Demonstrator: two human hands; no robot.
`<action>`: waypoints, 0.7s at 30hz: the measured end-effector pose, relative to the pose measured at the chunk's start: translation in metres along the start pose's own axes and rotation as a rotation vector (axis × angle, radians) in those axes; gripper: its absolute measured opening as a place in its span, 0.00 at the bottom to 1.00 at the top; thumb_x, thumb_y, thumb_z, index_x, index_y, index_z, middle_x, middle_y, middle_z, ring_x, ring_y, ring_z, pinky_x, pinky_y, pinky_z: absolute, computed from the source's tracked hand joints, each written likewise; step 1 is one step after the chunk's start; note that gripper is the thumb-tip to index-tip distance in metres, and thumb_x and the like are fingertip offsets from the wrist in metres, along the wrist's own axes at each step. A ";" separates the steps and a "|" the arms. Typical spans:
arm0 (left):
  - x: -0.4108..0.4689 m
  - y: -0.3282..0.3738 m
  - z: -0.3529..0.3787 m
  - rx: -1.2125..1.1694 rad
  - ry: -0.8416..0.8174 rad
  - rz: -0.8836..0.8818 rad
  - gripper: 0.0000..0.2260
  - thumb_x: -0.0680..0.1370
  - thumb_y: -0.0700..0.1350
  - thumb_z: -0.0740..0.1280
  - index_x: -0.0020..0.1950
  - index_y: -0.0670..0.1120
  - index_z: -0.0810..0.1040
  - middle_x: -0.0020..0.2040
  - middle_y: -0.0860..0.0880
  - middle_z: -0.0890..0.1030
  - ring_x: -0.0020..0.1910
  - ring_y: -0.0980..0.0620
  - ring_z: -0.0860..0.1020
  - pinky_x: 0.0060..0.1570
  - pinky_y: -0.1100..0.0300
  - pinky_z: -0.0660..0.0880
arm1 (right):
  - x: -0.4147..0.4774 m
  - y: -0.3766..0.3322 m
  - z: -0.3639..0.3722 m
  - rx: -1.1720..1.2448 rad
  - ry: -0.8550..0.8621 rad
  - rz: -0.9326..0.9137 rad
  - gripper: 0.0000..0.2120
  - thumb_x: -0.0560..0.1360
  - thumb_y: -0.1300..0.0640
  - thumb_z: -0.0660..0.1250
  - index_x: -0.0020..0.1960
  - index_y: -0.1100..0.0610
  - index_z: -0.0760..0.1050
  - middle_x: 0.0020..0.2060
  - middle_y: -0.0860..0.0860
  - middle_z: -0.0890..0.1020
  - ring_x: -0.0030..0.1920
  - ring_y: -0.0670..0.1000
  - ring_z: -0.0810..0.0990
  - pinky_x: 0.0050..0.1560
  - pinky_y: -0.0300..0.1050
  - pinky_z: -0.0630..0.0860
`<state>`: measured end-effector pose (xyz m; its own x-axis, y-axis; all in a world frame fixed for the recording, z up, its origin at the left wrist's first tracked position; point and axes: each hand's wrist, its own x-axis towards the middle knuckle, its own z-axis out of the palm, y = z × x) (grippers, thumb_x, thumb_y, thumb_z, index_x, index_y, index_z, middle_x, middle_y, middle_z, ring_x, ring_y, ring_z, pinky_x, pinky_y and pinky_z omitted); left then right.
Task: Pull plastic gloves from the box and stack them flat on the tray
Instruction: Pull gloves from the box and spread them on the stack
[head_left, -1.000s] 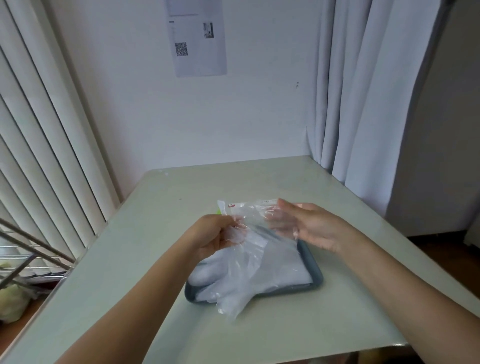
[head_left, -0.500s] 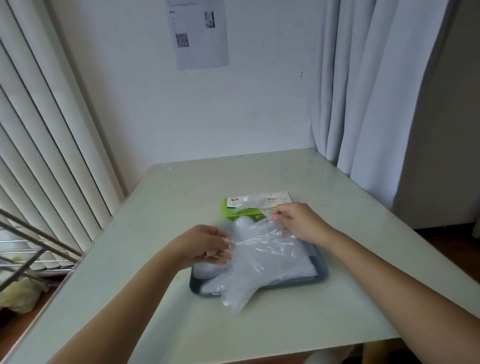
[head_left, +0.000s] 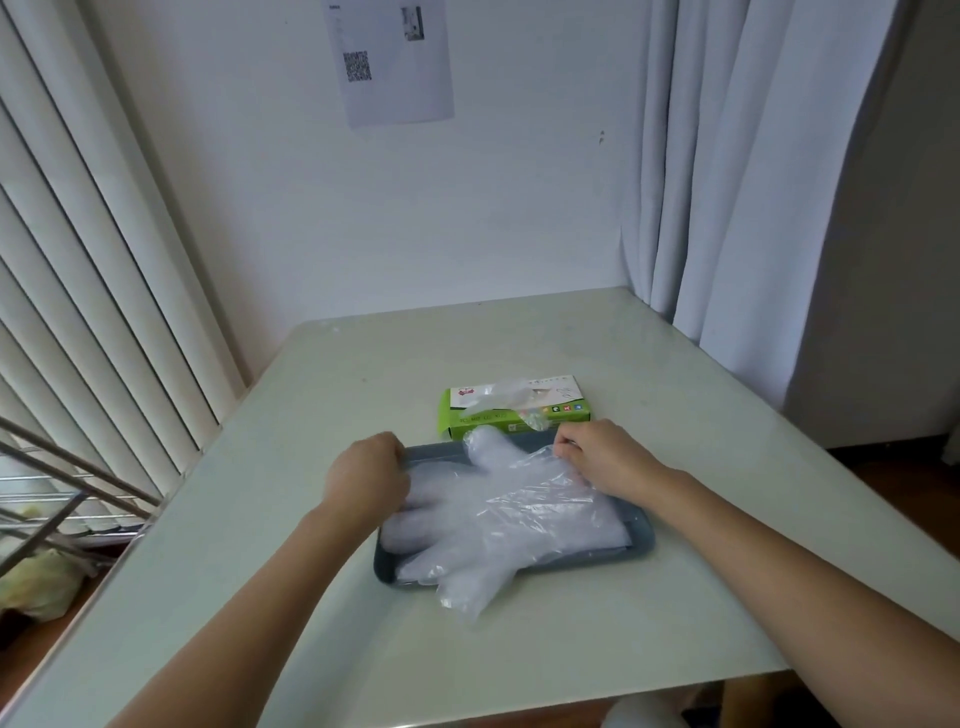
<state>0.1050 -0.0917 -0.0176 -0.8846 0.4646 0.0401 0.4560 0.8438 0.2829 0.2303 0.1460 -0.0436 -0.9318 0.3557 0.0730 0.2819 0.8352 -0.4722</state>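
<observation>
The pale green desk fills the lower view, its far edge against a white wall, with a curtain at the far right corner and vertical blinds along the left edge. Near the middle of the desk sits a dark grey tray, its long side parallel to the near edge. A stack of clear plastic gloves lies spread flat on it; the glove fingers spill over the tray's near rim onto the desk. Just behind the tray, toward the far edge, stands the green glove box, with the next glove poking out of its top opening.

The left hand rests curled at the tray's far left corner, knuckles up; whether it pinches film cannot be told. The right hand presses on the top glove's cuff at the tray's far right side, fingertips pinching or pinning the plastic.

Judging by the pile, several gloves are already stacked and the newest is being smoothed down. More gloves appear to remain in the box.
</observation>
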 end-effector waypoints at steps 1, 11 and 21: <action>-0.003 0.006 -0.002 0.013 0.061 0.049 0.16 0.76 0.41 0.62 0.63 0.47 0.76 0.58 0.47 0.79 0.56 0.47 0.77 0.52 0.59 0.72 | 0.000 0.000 0.001 0.005 -0.003 0.008 0.10 0.80 0.56 0.58 0.44 0.56 0.74 0.29 0.46 0.77 0.37 0.51 0.77 0.43 0.47 0.75; -0.036 0.058 0.021 -0.164 -0.449 0.593 0.27 0.69 0.59 0.74 0.66 0.54 0.73 0.57 0.57 0.78 0.56 0.59 0.75 0.57 0.68 0.69 | 0.005 -0.001 -0.004 -0.006 -0.069 0.018 0.11 0.78 0.61 0.55 0.41 0.58 0.73 0.33 0.47 0.76 0.39 0.51 0.74 0.42 0.46 0.72; -0.039 0.041 0.013 -0.063 -0.471 0.534 0.17 0.69 0.62 0.73 0.41 0.49 0.79 0.45 0.51 0.78 0.47 0.53 0.74 0.47 0.61 0.70 | 0.013 0.001 -0.006 -0.029 -0.110 0.007 0.09 0.77 0.62 0.56 0.41 0.57 0.73 0.33 0.44 0.73 0.40 0.51 0.73 0.36 0.42 0.67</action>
<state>0.1589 -0.0721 -0.0198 -0.3992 0.8887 -0.2254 0.7961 0.4580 0.3957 0.2199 0.1540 -0.0383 -0.9488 0.3146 -0.0275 0.2932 0.8453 -0.4466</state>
